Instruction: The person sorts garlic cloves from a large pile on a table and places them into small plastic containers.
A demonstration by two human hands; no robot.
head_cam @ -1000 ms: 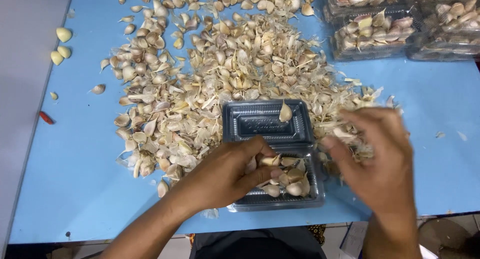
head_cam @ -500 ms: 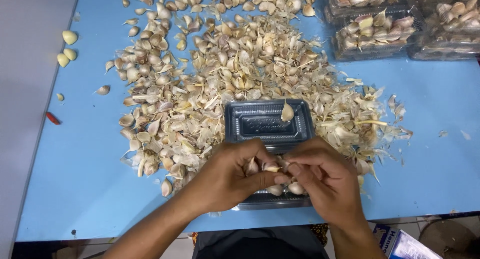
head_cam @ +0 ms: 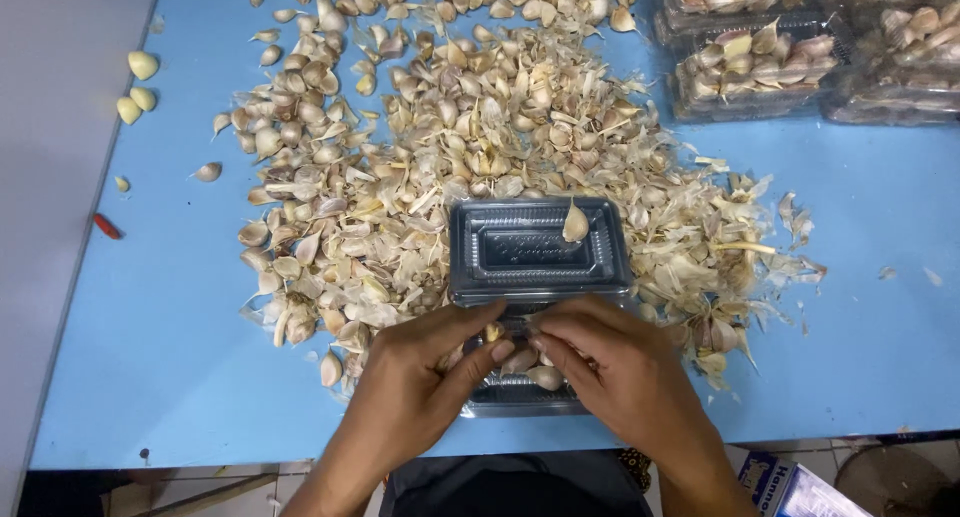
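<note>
1. My left hand (head_cam: 415, 382) and right hand (head_cam: 625, 377) were over the lower half of the clear plastic clamshell container (head_cam: 535, 277), fingertips meeting, pinching what looked like a single garlic clove (head_cam: 493, 332) between them. My fingers covered most of it, so I couldn't tell which hand really held it.
2. The container sat near the front edge of the blue table (head_cam: 150, 357), its open lid half flat against the pile of garlic cloves and skins (head_cam: 450, 147). Risk: pressing down on the near tray could have tipped it off the edge, since it looked light and only part filled.
3. One stray clove (head_cam: 575, 222) lay on the lid. Risk: folding the lid over would have dropped it out or jammed the seam.
4. Loose skins (head_cam: 720, 267) lay right beside the tray. Risk: a sweep of my wrist could have dragged papery scraps in with the cloves.
5. Risk: a two-hand pinch on a small, smooth clove could slip, and it would have shot into the pile.
6. Filled containers (head_cam: 755, 62) sat well apart at the far right, so no knock risk there.
</note>
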